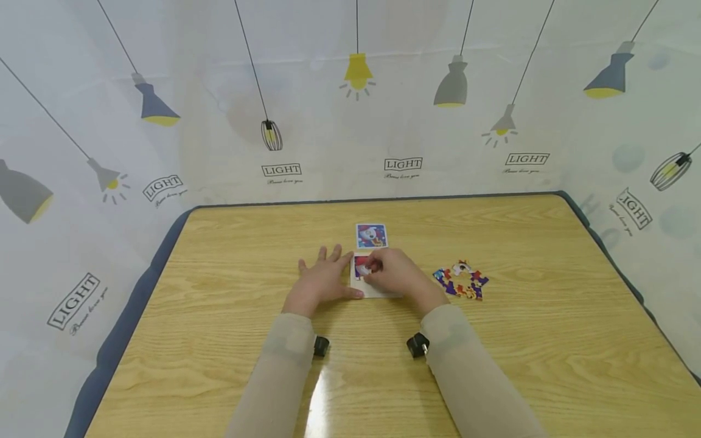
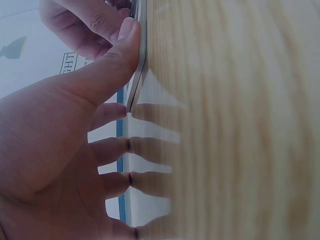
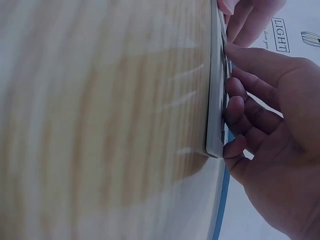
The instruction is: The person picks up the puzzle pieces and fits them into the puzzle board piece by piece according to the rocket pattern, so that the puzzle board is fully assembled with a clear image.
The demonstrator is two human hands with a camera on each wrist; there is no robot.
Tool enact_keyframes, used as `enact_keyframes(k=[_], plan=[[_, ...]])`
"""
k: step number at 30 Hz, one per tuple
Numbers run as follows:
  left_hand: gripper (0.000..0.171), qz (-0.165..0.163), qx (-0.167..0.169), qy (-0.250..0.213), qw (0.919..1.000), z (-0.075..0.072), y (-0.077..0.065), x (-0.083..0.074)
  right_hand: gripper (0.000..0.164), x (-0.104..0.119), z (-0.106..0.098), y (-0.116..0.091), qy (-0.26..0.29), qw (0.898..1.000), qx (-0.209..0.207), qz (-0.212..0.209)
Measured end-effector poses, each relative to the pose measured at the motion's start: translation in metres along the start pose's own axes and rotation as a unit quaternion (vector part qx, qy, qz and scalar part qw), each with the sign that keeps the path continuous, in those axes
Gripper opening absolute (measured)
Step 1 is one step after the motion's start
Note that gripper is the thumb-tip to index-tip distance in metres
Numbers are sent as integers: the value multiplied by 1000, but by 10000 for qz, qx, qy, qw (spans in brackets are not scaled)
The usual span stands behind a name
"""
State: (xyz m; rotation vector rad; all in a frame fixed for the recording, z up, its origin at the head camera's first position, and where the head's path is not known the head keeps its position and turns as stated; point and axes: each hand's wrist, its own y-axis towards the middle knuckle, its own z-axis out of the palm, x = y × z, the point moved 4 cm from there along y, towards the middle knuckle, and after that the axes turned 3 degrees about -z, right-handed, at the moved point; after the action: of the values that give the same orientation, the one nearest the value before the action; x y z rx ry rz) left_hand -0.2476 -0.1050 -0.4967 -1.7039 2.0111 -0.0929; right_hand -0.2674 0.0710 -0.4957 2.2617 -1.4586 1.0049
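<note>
The head view looks forward and down from farther back above the table (image 1: 219,274), taking in the wall (image 1: 317,109) across its top, while both wrist views sit close and low over the table, turned sideways, sharing the board (image 3: 215,135) toward the top of both frames.

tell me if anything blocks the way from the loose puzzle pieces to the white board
Only the right hand: it reaches over the white board, its wrist between the board and the loose puzzle pieces. No other object visibly stands between them; the left hand is at the board's left edge.
</note>
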Motion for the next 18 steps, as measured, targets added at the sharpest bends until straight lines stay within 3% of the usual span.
enact_keyframes(k=[18], plan=[[104,10,-15,27,10000,0,0,0,19,4,2,0,-85,9996,140,209]])
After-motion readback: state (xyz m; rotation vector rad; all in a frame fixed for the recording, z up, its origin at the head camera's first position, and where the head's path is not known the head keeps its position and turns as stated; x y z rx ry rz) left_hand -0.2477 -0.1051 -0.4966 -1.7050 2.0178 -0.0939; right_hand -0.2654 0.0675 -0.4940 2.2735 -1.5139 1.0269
